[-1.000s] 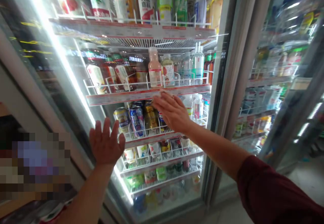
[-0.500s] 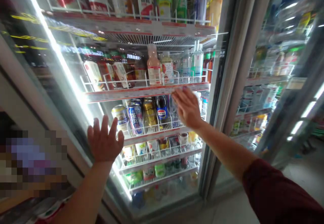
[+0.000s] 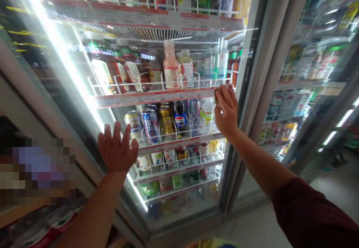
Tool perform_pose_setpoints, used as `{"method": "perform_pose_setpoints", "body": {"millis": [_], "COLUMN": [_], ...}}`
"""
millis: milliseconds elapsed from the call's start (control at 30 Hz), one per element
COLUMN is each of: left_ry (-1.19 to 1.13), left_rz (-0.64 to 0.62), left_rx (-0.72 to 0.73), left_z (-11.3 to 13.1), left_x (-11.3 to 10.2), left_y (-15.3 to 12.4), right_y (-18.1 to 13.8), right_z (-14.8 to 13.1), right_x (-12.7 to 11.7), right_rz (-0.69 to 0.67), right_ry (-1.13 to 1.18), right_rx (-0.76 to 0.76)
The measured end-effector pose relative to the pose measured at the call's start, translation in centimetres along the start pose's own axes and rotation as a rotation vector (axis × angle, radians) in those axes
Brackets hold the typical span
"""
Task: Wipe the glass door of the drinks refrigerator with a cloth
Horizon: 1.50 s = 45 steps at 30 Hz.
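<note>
I face a lit drinks fridge with a glass door (image 3: 70,76). My left hand (image 3: 117,149) lies flat on the glass near the door's left side, fingers spread, holding nothing. My right hand (image 3: 226,109) is flat on the glass by the door's right frame (image 3: 252,68), fingers stretched upward at the level of a red-edged shelf strip (image 3: 157,97). Behind the glass stand a cola bottle (image 3: 180,119), several cans (image 3: 150,125) and a pink bottle (image 3: 171,66).
Lower wire shelves (image 3: 174,165) hold small cups and bottles. A second glass-door fridge (image 3: 305,72) stands to the right. A bright light strip (image 3: 60,57) runs down the left door edge. Pale floor (image 3: 333,192) shows at the lower right.
My right hand has slid to the right across the glass, from in front of the cans to the door's right edge. My left hand has stayed flat in place.
</note>
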<state>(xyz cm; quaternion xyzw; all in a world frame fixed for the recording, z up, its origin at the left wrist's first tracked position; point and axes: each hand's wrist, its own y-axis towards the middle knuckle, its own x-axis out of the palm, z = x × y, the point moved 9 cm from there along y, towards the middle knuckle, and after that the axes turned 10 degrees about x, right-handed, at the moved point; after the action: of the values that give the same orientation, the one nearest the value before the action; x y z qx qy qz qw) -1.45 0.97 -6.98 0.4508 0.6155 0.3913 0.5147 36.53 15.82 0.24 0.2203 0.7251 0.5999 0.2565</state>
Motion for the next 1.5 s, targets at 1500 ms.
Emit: {"method": "perform_pose_setpoints", "body": {"millis": [1500], "left_ry": [-0.011], "left_rz": [0.061], "left_rx": [0.038], "left_z": [0.2], "left_x": [-0.3], "left_y": [0.0], "right_y": [-8.4], "right_z": [-11.1], "right_x": [5.6], "right_rz": [-0.488], "right_ry": [0.024], "right_rx": [-0.474]}}
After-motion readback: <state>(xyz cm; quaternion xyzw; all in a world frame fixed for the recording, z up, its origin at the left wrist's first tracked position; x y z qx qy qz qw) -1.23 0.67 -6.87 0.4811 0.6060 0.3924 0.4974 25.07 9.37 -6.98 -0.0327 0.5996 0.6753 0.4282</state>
